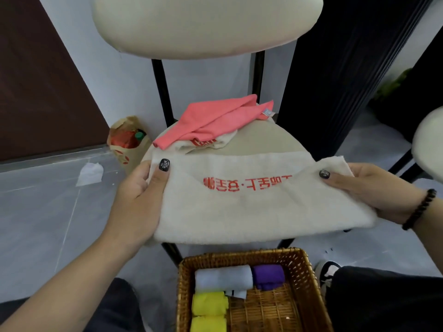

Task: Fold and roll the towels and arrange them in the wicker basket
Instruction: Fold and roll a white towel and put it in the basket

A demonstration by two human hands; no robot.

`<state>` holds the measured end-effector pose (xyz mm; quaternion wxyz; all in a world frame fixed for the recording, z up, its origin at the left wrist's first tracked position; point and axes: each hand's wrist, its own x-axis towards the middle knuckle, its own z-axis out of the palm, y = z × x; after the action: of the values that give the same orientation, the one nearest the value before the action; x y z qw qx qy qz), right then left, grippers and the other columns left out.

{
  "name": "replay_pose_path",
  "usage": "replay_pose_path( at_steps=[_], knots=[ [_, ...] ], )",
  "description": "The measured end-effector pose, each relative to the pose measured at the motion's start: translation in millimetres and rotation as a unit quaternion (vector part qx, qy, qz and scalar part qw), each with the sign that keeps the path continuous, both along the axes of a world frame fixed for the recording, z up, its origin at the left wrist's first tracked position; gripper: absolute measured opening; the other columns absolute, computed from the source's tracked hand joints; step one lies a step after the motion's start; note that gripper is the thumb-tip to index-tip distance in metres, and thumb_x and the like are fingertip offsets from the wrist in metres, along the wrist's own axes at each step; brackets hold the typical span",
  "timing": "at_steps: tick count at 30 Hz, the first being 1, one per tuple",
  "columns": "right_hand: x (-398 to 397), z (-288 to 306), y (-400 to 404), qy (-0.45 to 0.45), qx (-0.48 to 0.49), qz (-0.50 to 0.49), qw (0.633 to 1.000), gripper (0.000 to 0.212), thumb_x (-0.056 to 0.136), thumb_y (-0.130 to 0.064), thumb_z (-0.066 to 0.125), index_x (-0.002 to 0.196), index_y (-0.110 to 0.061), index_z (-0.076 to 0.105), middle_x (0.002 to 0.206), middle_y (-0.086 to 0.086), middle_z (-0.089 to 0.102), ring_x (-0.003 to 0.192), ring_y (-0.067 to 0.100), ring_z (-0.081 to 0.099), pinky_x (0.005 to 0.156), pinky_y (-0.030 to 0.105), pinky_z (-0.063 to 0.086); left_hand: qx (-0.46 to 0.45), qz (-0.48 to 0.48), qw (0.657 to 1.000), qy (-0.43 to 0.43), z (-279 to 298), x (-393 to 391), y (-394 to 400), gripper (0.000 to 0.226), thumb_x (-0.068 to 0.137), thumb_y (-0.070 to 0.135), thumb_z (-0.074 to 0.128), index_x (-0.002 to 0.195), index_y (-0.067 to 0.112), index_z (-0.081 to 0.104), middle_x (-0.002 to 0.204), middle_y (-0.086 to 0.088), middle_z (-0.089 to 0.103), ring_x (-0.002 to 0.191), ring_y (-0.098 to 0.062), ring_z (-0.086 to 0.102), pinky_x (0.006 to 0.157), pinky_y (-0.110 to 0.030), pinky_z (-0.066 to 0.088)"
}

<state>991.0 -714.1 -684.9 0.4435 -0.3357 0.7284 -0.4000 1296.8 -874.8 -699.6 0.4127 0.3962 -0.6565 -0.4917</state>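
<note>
Head view: both hands, left [141,188] and right [374,188], pinch the ends of a cream towel [251,207] over the chair seat [268,137]. A pink towel [211,121] lies at the seat's back edge. The wicker basket [304,271] holds rolled towels.

the cream towel [251,207] carries a line of red chinese characters, seen upside down; a dot splits the line in two, and the characters cannot be read surely. a second cream towel [217,143] under the pink towel [215,121] shows part of the same red print. the pink towel's small white tag [268,113] is too small to read.
</note>
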Motion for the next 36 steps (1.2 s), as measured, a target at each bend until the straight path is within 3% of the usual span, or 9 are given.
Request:
replay_pose_path(
  at_steps=[3, 8, 13, 15, 18, 20, 23, 30, 36],
  knots=[
    [-1.0, -4.6, 10.5, -0.012, 0.007, 0.002, 1.000, 0.043, 0.078, -0.046, 0.074, 0.104, -0.012, 0.071, 0.099, 0.010, 0.074, 0.089, 0.029, 0.072, 0.069, 0.036, 0.061, -0.004, 0.005, 1.000, -0.022, -0.9, 4.9, 1.6, 0.022, 0.094, 0.042, 0.047, 0.093, 0.031, 0.065, 0.082, 0.014, 0.073, 0.071, 0.002, 0.065, 0.058, -0.014, 0.049],
    [9.0, -20.8, 1.1, 0.075, -0.009, -0.086, 0.993, 0.025, 0.092, -0.033, 0.057, 0.098, -0.013, 0.071, 0.093, 0.002, 0.075, 0.086, 0.020, 0.072, 0.083, 0.040, 0.055, 0.002, 0.053, 0.996, -0.068, -27.6, 6.9, -28.2, 0.043, 0.094, 0.055, 0.049, 0.094, 0.013, 0.058, 0.084, -0.010, 0.062, 0.076, -0.019, 0.055, 0.069, -0.037, 0.044],
    [11.6, -37.3, -21.4, 0.166, 0.002, -0.154, 0.974, 0.030, 0.095, -0.034, 0.055, 0.090, -0.009, 0.070, 0.093, 0.011, 0.071, 0.079, 0.023, 0.064, 0.069, 0.031, 0.050, -0.035, 0.060, 0.987, -0.143, -45.8, -7.1, -56.6, 0.047, 0.101, 0.041, 0.042, 0.097, -0.005, 0.049, 0.090, -0.027, 0.056, 0.075, -0.022, 0.047, 0.066, -0.036, 0.036],
    [9.6, -41.3, -30.2, 0.224, 0.005, -0.156, 0.962, 0.037, 0.097, -0.033, 0.052, 0.093, 0.001, 0.065, 0.093, 0.020, 0.068, 0.075, 0.030, 0.059, 0.068, 0.034, 0.049, -0.074, 0.047, 0.979, -0.185, -46.2, -13.6, -63.8, 0.040, 0.103, 0.035, 0.040, 0.085, 0.000, 0.044, 0.077, -0.019, 0.049, 0.069, -0.020, 0.043, 0.060, -0.028, 0.032],
    [5.6, -44.9, -40.5, 0.272, 0.012, -0.159, 0.949, 0.039, 0.098, -0.031, 0.048, 0.085, 0.004, 0.059, 0.084, 0.021, 0.065, 0.066, 0.025, 0.051, 0.059, 0.031, 0.040, -0.135, 0.038, 0.959, -0.246, -42.6, -22.5, -72.5, 0.031, 0.103, 0.031, 0.038, 0.080, 0.011, 0.038, 0.070, -0.003, 0.047, 0.063, -0.012, 0.041, 0.051, -0.016, 0.029],
    [3.2, -47.2, -45.8, 0.284, 0.024, -0.163, 0.945, 0.039, 0.099, -0.030, 0.045, 0.077, 0.000, 0.053, 0.075, 0.016, 0.059, 0.062, 0.022, 0.047, 0.055, 0.029, 0.036, -0.160, 0.027, 0.946, -0.280, -45.2, -27.5, -81.2, 0.024, 0.103, 0.031, 0.036, 0.086, 0.014, 0.039, 0.071, 0.000, 0.048, 0.067, -0.017, 0.045, 0.056, -0.019, 0.030],
    [-0.8, -51.4, -51.3, 0.295, 0.033, -0.164, 0.941, 0.041, 0.100, -0.031, 0.043, 0.074, -0.001, 0.050, 0.070, 0.011, 0.054, 0.059, 0.021, 0.044, 0.053, 0.029, 0.034, -0.168, 0.013, 0.928, -0.333, -50.7, -32.0, -92.3, 0.023, 0.102, 0.034, 0.034, 0.092, 0.014, 0.040, 0.077, -0.009, 0.053, 0.077, -0.035, 0.050, 0.066, -0.041, 0.038],
    [-9.2, -56.5, -58.5, 0.344, 0.051, -0.144, 0.927, 0.047, 0.098, -0.042, 0.042, 0.073, -0.002, 0.051, 0.068, 0.010, 0.056, 0.059, 0.021, 0.048, 0.051, 0.029, 0.034, -0.158, 0.035, 0.878, -0.450, -49.7, -32.0, -97.7, 0.025, 0.101, 0.035, 0.035, 0.098, 0.011, 0.038, 0.071, -0.005, 0.042, 0.073, -0.029, 0.040, 0.063, -0.038, 0.033],
    [-15.5, -56.0, -61.2, 0.385, 0.123, -0.136, 0.905, 0.050, 0.095, -0.052, 0.042, 0.078, -0.006, 0.049, 0.073, 0.009, 0.055, 0.059, 0.020, 0.049, 0.048, 0.029, 0.032, -0.176, 0.054, 0.851, -0.491, -46.5, -32.0, -93.8, 0.033, 0.100, 0.038, 0.037, 0.111, 0.007, 0.040, 0.094, -0.023, 0.060, 0.077, -0.032, 0.045, 0.062, -0.038, 0.034]
  ],
)
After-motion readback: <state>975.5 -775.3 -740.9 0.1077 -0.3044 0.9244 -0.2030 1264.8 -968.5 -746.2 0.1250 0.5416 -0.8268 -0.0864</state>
